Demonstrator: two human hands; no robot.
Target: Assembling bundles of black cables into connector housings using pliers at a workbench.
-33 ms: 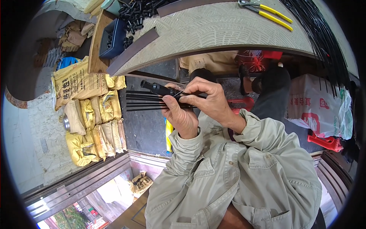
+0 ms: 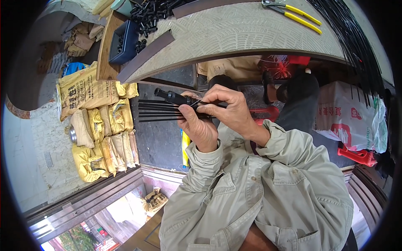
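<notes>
Rods (image 2: 155, 115) and tube (image 2: 178, 98) sit clamped in my left hand (image 2: 198, 129), outside the desk's (image 2: 251, 31) near edge; my right hand (image 2: 232, 109), grip unclear, seems to adjust the tube's end; next likely needs steadiness.

Daylight: soft, fairly bright, strongest at the window opening (image 2: 125, 209) at lower left, where pale patches blow out.
Under the worktop (image 2: 234, 33): dimmer, shadowy; the dark trousers (image 2: 299, 96) lose detail.
Hands (image 2: 234, 111): evenly lit, reasonably sharp.
Black rods (image 2: 157, 113): fine detail sinks into darkness.
Fisheye rim: black corners, bluish fringe, bowed worktop edge.
</notes>
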